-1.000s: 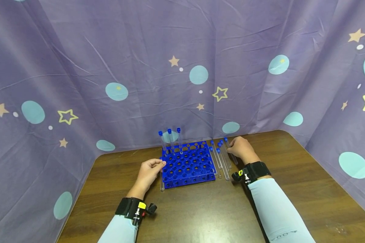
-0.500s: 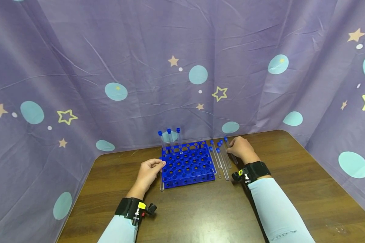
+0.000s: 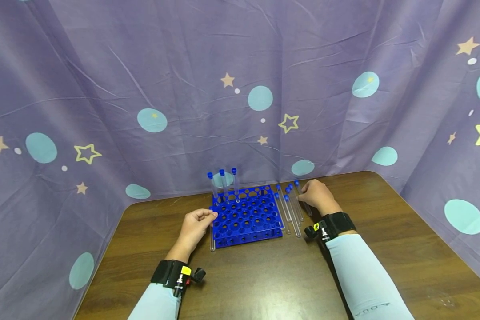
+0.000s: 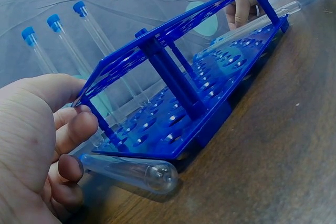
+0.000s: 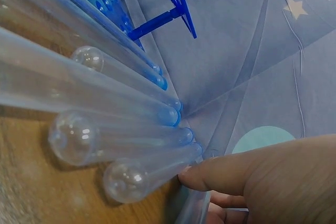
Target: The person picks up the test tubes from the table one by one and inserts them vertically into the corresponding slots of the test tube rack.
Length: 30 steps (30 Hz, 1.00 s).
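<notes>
Pinching a tube (image 3: 308, 210), apparently below its cap (image 3: 297, 182): right hand (image 3: 319, 196).

The left edge of a blue plastic rack with round holes (image 3: 248, 234) is pinched by the person's left hand (image 3: 195, 223). Three see-through tubes with blue caps (image 3: 224, 184) are stood up in its back row, at the left. One see-through tube (image 3: 212, 242) is laid right beside the rack's left side. More see-through, blue-capped tubes (image 3: 294, 213) are laid by its right side. The tube furthest right (image 3: 308, 209) is pinched by the right hand (image 3: 318, 195). Both wrists are wrapped in black straps (image 3: 338, 224). Everything is set on a shiny brown wooden table (image 3: 240, 284), backed by a purple cloth (image 3: 192, 58) that is dotted with stars and blue spots.
</notes>
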Tool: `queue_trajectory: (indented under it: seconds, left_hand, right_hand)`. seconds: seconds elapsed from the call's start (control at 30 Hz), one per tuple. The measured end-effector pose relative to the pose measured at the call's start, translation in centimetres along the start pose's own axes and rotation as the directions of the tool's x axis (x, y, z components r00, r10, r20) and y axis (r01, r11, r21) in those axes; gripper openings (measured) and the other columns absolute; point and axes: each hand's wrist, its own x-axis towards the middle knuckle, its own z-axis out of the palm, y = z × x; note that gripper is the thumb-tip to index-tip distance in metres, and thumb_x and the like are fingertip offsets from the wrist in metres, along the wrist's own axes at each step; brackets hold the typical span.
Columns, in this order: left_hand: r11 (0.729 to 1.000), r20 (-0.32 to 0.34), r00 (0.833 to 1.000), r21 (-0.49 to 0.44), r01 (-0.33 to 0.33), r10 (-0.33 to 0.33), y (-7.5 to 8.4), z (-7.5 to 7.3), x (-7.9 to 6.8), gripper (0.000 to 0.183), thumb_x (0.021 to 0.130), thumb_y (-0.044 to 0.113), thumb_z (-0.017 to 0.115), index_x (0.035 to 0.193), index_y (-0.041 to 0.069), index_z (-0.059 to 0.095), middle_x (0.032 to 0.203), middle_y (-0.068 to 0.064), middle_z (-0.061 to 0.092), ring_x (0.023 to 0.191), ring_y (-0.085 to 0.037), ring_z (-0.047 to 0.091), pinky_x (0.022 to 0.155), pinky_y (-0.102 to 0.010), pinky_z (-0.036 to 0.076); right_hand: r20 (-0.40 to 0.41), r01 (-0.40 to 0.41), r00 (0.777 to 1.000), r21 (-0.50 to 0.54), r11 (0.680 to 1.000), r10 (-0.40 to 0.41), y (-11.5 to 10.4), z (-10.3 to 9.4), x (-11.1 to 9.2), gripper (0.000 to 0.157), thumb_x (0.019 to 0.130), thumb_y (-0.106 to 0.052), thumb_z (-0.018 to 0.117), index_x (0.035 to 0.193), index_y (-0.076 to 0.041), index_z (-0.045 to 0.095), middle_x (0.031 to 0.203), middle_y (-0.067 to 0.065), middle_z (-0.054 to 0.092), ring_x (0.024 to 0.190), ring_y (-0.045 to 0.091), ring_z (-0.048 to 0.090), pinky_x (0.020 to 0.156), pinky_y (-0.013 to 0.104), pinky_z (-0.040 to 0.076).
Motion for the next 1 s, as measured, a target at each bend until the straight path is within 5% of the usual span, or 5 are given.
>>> queue_trajectory:
  seconds: [0.23,0.5,0.77,1.0]
  left_hand:
    - [1.000,-0.004,1.000,0.009,-0.002,0.002,0.0,-0.1,0.1,0.024,0.105,0.021,0.082,0.111,-0.002,0.083,0.074,0.005,0.070,0.067,-0.012,0.058,0.058,-0.023,0.041]
    - [1.000,0.000,1.000,0.009,-0.004,0.004,0.1,0.0,0.1,0.022,0.105,0.019,0.082,0.112,-0.001,0.083,0.074,0.006,0.071,0.070,-0.013,0.062,0.059,-0.023,0.043]
    - [1.000,0.000,1.000,0.008,-0.008,0.008,-0.1,0.0,0.1,0.021,0.105,0.018,0.081,0.112,-0.002,0.083,0.074,0.006,0.071,0.067,-0.012,0.060,0.058,-0.023,0.042]
    - [1.000,-0.003,1.000,0.012,-0.011,0.011,-0.1,0.0,0.1,0.021,0.105,0.019,0.082,0.111,-0.002,0.083,0.073,0.007,0.071,0.067,-0.011,0.059,0.058,-0.023,0.042]
  right_hand:
    - [0.002,0.001,1.000,0.012,1.000,-0.001,-1.7,-0.9,-2.2,0.035,0.094,-0.029,0.088,0.114,-0.002,0.080,0.120,0.017,0.082,0.103,0.034,0.076,0.096,0.058,0.062]
    - [0.020,-0.025,1.000,0.052,0.998,0.024,-1.4,-1.0,-1.9,0.029,0.099,-0.029,0.082,0.111,-0.002,0.080,0.119,0.018,0.081,0.096,0.031,0.075,0.088,0.051,0.063]
    - [0.004,-0.033,0.999,0.071,0.997,0.033,-1.3,-1.2,-1.6,0.035,0.101,-0.030,0.079,0.121,-0.002,0.081,0.134,0.023,0.080,0.118,0.043,0.077,0.104,0.060,0.061]
    - [-0.065,0.004,0.998,0.108,0.994,0.003,-1.6,-1.7,-1.7,0.038,0.103,-0.029,0.075,0.126,0.002,0.077,0.132,0.025,0.078,0.121,0.045,0.074,0.106,0.061,0.059]
